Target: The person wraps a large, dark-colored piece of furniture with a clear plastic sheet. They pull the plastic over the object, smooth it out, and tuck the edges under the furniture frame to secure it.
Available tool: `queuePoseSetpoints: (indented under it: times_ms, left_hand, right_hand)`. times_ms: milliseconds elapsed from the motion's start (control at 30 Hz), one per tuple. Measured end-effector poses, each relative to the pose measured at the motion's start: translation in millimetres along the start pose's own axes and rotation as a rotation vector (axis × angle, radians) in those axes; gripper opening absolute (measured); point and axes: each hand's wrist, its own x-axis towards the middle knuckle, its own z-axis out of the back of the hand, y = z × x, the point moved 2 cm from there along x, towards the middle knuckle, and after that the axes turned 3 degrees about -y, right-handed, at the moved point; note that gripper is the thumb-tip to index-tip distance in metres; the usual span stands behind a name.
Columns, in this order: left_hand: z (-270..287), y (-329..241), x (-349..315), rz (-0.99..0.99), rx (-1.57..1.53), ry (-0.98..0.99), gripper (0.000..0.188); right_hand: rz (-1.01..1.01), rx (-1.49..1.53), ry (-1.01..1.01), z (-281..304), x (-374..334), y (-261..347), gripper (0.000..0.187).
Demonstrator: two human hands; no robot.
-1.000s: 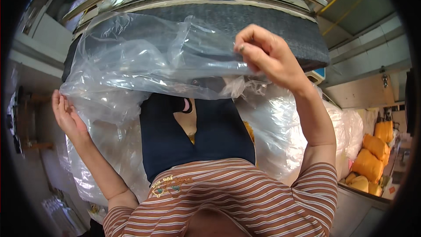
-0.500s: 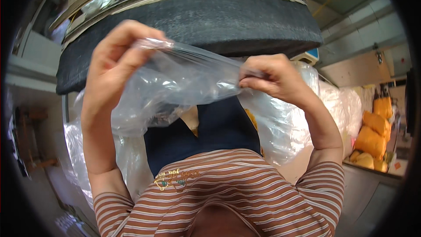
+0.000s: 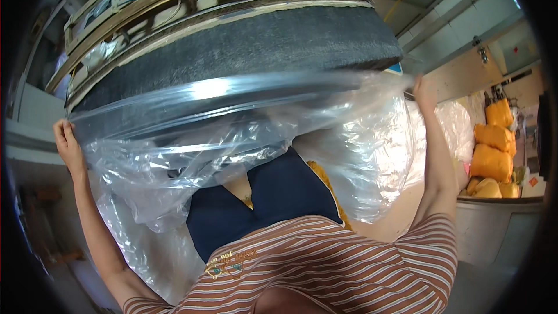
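A clear plastic sheet is stretched wide between my two hands, its upper edge pulled nearly straight. My left hand, far out on the left, has its fingers closed on one end of that edge. At the other end, my right hand grips the plastic; its fingers are slightly blurred. The middle of the sheet hangs in loose folds above my lap, partly over the front of a dark padded surface. Whether the plastic is a flat sheet or a bag, I cannot tell.
More clear plastic lies heaped beside my right leg, with another pile at my left. Wooden rails run behind the padded surface. Orange bundles are stacked at the far right, near a wooden panel.
My hands have moved far apart, left hand outward and down, right hand outward to the right. The plastic, earlier bunched between them, is now spread wide.
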Motion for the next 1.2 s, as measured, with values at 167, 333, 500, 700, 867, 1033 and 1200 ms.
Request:
queuePoseSetpoints:
  times_ms: [167, 333, 500, 700, 867, 1033, 1200]
  left_hand:
    - [-6, 118, 7, 0.103, 0.271, -0.043, 0.026]
    - [3, 173, -1, 0.158, 0.666, 0.040, 0.032]
    - [73, 277, 28, 0.123, 0.855, 0.122, 0.039]
    - [67, 306, 57, 0.177, 0.838, 0.210, 0.033]
    - [-13, 221, 85, 0.102, 1.255, 0.393, 0.035]
    - [-118, -75, 27, -0.133, 0.170, 0.650, 0.032]
    - [-180, -159, -52, -0.458, 0.321, 0.668, 0.036]
  right_hand:
    - [0.071, 1.345, -0.712, 170, 123, 113, 0.031]
    - [0.517, 0.524, -0.399, 105, 104, 197, 0.075]
    - [0.133, 0.614, 0.092, -13, 107, 167, 0.056]
    - [-0.039, 0.377, 0.096, 25, 142, 163, 0.053]
    - [-0.068, 0.257, -0.015, -24, 143, 148, 0.069]
    - [0.043, 0.431, 0.041, -23, 138, 165, 0.060]
    - [0.103, 0.851, 0.403, -35, 142, 95, 0.066]
